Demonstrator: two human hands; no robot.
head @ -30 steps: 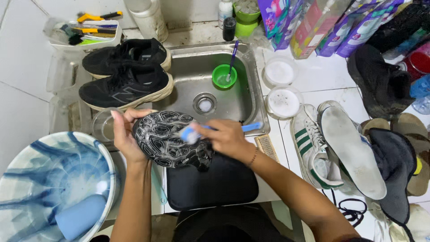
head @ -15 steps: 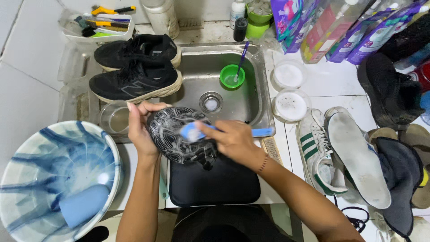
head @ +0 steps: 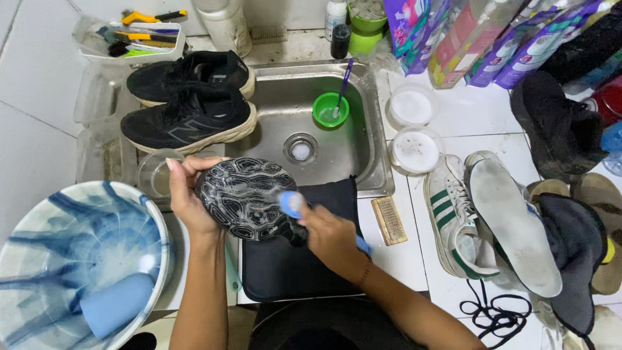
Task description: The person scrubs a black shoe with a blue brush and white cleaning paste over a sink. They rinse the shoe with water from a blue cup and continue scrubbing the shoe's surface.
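Soapsuds coat the patterned sole of a black shoe (head: pixel 243 198), held sole-up at the front edge of the worktop (head: pixel 447 91), just before the steel sink (head: pixel 363 159). The left hand (head: pixel 188 201) is wrapped around the shoe's left end, gripping it. The right hand (head: pixel 330 236) is closed around a blue-handled brush (head: pixel 290 202), whose head touches the sole's right end. A dark cloth (head: pixel 298 266) lies under both. A green cup (head: pixel 330 110) stands in the sink, and two black sneakers (head: pixel 188 104) rest at the sink's left edge.
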